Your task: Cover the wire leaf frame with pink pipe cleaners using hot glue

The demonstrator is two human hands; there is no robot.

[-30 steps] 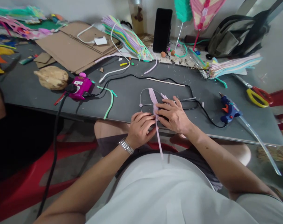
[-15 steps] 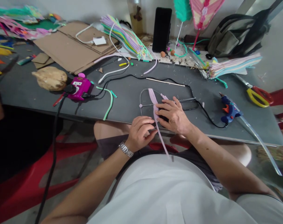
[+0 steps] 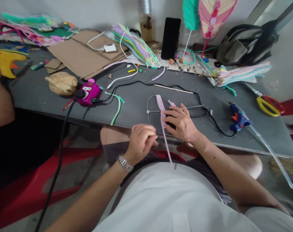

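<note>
A person seated at a gray work surface is pressing the right hand down on a lilac strip where it crosses a bent wire frame near the middle of the surface, the fingers spread and not closed around anything. The strip's lower end is hanging past the surface's near edge toward the person's white shirt. The right hand is hiding part of the frame and most of a dark object beneath it, too covered to identify. Unlike in the earlier frame, the left hand, wearing a metal-link wristwatch, is no longer resting on the strip but is sitting apart from it, nearer the body. Its fingers are curling inward, and whether they are pinching anything small cannot be made out. Both forearms are angling in from the bottom corners of the frame. A blue hot glue gun is lying at right, and cardboard sheets are stacked at upper left.
</note>
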